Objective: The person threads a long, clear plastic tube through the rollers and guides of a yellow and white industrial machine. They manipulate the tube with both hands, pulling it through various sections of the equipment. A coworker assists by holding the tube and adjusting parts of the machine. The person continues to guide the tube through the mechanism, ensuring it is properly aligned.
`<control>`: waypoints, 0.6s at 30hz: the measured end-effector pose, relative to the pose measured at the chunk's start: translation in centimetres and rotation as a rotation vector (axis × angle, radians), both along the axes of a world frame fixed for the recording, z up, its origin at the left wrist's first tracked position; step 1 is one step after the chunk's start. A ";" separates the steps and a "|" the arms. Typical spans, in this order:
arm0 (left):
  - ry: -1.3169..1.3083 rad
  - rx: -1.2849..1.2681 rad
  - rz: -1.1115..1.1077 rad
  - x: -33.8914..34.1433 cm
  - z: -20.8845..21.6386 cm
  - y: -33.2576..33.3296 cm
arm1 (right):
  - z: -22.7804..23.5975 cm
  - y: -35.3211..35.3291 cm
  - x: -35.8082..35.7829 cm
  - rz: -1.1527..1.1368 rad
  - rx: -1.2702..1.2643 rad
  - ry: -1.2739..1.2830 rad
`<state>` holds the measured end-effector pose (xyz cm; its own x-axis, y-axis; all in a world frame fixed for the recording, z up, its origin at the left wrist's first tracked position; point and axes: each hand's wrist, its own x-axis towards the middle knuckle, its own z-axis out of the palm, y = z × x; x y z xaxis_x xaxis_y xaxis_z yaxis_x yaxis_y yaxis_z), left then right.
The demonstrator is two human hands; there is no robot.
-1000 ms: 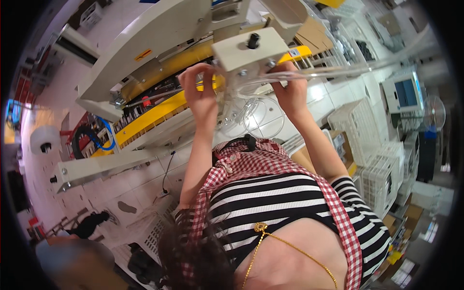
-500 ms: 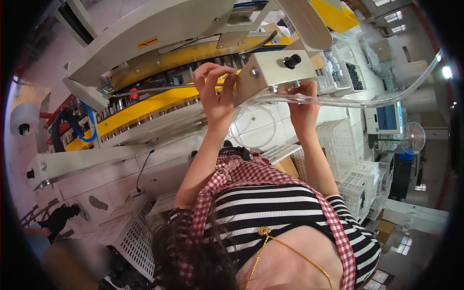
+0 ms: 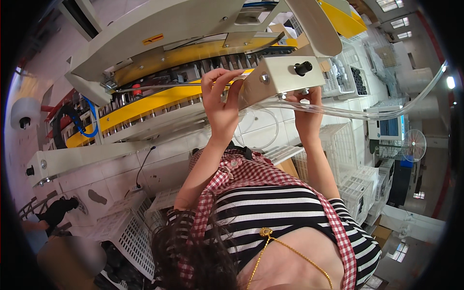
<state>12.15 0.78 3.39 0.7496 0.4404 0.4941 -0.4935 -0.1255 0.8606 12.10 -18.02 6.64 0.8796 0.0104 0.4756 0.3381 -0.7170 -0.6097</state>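
While the big beige machine [image 3: 193,19] fills the clock from ten round to twelve, the person stands right up against it, both bare arms reaching forward. White plastic crates [image 3: 336,145] are stacked at three o'clock. A long yellow bar [image 3: 142,107] slants along the machine at ten. At one o'clock juts a cream metal box [image 3: 280,75], and the hands are on either side of its lower part.

The left hand [image 3: 221,106], near twelve, has its fingers curled and index fingertip brought close to the thumb, just beside the box's left face; from here I can't tell whether anything is pinched there. The right hand [image 3: 308,121], between two and three, reaches up under the box with bent fingers, partly behind clear tubing [image 3: 367,115] that sweeps off toward two; its grip is hidden. A thin metal rod [image 3: 159,88] runs from ten toward the left hand, and a black knob [image 3: 303,68] sticks out of the box.

Compared with half a second ago, box and hands sit slightly farther toward three, their poses nearly unchanged; a second ago, the right fingers showed beside the box.
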 end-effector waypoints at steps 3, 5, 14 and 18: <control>-0.019 0.068 0.039 -0.3 0.0 0.2 | -0.5 -0.3 0.1 0.006 0.023 0.006; -0.014 0.098 0.050 -0.6 -0.1 0.1 | -0.4 -0.2 0.1 0.000 0.010 0.009; 0.014 0.076 0.047 -0.8 0.1 0.0 | 0.4 0.4 -0.1 0.045 -0.002 -0.010; 0.036 0.050 0.044 -1.1 -0.1 -0.2 | 0.1 0.3 -0.1 0.051 0.036 0.023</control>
<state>11.10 0.54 3.28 0.7480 0.4487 0.4890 -0.4552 -0.1893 0.8700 11.98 -17.77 6.72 0.8889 0.0388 0.4565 0.3595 -0.6768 -0.6425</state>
